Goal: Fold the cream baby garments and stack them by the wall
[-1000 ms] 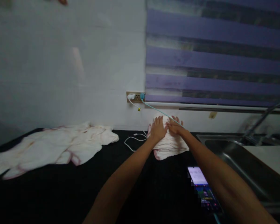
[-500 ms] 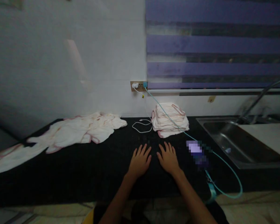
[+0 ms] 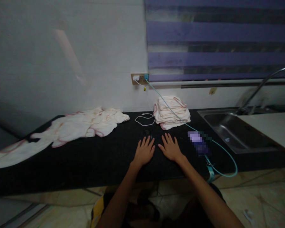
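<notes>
The left hand (image 3: 144,152) and right hand (image 3: 171,148) lie palm down near the front edge of the desk (image 3: 85,164), fingers spread; each grip is wide and holds nothing. The step in hand reads as a pause, both hands apart from the cloth. A folded stack (image 3: 167,115) of pink-edged white cloths sits by the desk's back edge, right of centre, beyond the right hand; the loose cloths (image 3: 73,128) sprawl unfolded from that edge toward the left end. Handling one of those, I judge, would call for a reach leftward and a pinch at a border, keeping clear of the teal cord (image 3: 156,90) that crosses in front of the stack. As for writing, none can be read: the phone (image 3: 199,144), right of the right hand, is blurred into blocks, and the yellow tag (image 3: 144,89) on the white plug's lead is too small.
</notes>
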`<state>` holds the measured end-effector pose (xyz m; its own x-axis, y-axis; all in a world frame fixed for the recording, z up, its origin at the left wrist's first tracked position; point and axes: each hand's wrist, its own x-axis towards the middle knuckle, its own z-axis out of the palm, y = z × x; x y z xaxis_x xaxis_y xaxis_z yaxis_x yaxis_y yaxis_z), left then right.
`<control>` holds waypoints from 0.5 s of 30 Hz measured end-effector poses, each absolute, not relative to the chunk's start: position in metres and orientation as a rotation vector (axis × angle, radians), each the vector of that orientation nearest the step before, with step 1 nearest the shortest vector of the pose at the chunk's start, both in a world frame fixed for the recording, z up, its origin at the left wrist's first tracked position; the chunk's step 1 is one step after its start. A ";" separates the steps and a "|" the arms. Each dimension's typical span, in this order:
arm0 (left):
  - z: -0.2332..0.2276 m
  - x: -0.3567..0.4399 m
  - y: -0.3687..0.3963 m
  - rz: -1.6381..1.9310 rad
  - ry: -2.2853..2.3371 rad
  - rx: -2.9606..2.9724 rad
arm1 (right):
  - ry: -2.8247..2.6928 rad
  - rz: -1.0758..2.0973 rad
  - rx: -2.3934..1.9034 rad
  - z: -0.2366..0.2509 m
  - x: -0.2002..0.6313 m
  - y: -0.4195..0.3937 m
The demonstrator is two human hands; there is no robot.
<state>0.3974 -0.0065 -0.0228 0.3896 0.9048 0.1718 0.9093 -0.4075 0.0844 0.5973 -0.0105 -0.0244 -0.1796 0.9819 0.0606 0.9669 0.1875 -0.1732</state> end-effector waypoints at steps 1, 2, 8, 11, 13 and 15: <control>-0.023 0.398 -0.006 -0.293 -1.695 -2.600 | -2.304 0.145 -1.893 -0.025 0.598 -0.010; -0.023 0.398 -0.006 -0.292 -1.694 -2.598 | -2.312 0.148 -1.887 -0.025 0.598 -0.010; -0.022 0.399 -0.008 -0.282 -1.703 -2.586 | -2.294 0.151 -1.897 -0.023 0.597 -0.011; -0.024 0.399 -0.009 -0.304 -1.699 -2.573 | -2.285 0.143 -1.903 -0.022 0.596 -0.013; -0.025 0.400 -0.009 -0.322 -1.691 -2.564 | -2.268 0.128 -1.918 -0.022 0.594 -0.014; -0.027 0.400 -0.008 -0.339 -1.692 -2.556 | -2.246 0.114 -1.943 -0.023 0.593 -0.015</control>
